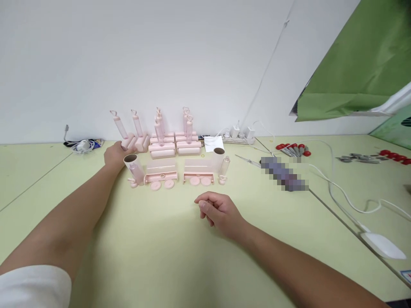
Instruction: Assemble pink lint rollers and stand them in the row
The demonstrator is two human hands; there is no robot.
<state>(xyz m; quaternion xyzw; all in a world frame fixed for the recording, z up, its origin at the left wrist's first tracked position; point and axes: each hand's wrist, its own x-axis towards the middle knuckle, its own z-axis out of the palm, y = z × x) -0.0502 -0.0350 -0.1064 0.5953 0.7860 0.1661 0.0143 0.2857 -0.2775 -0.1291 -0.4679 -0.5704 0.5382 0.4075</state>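
Note:
At the far left of the row, my left hand (114, 156) is closed around the end of a pink lint roller (128, 142); its fingertips are partly hidden. This roller stands with its clear handle upward. My right hand (222, 212) hovers over the front of the table, loosely curled, fingers slightly apart, holding nothing. Beyond it lie an open pink roller case (198, 176) with round caps, a sticky paper roll (218, 159) and a clear handle (224, 167). A second open case (161, 176), another roll (131, 161) and a handle (137, 174) lie nearer my left forearm.
Several assembled lint rollers (162, 149) stand along the wall. A power strip (239, 139) with chargers sits behind. To the right are tweezers (248, 160), a blurred-out object (282, 174), red-handled tools (293, 149) and white cables (346, 196). A coiled cable (83, 146) lies at left.

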